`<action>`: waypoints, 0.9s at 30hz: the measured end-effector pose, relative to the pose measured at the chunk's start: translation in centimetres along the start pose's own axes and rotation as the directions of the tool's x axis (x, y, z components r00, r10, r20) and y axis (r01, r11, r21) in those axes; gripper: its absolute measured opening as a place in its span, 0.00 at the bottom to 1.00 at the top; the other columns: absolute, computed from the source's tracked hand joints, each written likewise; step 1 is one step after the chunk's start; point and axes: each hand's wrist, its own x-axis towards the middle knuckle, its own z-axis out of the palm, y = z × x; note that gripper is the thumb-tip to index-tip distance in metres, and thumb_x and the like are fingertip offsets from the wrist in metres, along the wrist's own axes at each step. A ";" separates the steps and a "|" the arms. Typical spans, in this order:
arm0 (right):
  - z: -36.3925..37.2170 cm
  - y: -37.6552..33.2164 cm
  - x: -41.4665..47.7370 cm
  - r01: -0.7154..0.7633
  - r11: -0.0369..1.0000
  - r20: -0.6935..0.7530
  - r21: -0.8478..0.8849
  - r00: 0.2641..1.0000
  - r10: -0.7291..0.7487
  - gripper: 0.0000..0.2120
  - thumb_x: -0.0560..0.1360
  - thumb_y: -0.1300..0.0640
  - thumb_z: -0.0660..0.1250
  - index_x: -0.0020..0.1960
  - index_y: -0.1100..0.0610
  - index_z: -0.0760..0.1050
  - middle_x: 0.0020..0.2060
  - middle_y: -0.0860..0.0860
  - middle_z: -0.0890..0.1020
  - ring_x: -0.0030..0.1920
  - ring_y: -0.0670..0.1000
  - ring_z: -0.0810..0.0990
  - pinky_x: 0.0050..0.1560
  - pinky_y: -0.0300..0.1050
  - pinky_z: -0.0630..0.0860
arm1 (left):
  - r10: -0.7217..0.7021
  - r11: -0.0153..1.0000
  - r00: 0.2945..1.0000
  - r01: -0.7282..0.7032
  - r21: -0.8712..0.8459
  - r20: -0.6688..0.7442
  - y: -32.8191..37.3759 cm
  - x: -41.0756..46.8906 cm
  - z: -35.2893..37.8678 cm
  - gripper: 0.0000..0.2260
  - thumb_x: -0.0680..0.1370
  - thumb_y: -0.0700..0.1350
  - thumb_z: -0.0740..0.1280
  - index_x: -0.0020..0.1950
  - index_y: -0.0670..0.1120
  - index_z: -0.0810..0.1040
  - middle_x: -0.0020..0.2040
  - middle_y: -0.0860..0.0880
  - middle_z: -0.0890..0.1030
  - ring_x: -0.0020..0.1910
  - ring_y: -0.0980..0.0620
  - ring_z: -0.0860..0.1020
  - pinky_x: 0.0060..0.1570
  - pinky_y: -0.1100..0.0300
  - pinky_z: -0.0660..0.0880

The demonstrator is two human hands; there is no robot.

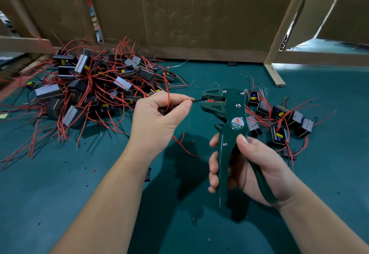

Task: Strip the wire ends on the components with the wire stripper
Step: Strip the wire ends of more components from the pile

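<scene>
A large component pile (89, 86) lies left, smaller cluster (279, 120) right.

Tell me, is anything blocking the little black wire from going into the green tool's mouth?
Nothing visible does. The left hand pinches the black wire, and its tip is right at the mouth of the wire stripper, which the right hand grips.

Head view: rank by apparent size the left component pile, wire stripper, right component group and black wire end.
1. left component pile
2. wire stripper and right component group: about alike, stripper nearer the camera, so unranked
3. black wire end
</scene>
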 end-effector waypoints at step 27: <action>-0.1 -0.3 0.0 -0.019 0.994 -0.053 0.110 0.998 0.025 0.27 0.60 0.48 0.78 0.53 0.62 0.79 0.41 0.64 0.78 0.39 0.63 0.80 0.43 0.61 0.78 | -0.086 0.996 0.981 0.080 0.036 0.174 -0.4 0.5 -1.2 0.19 0.75 0.50 0.64 0.23 0.49 0.70 0.28 0.54 0.70 0.30 0.55 0.67 0.31 0.61 0.67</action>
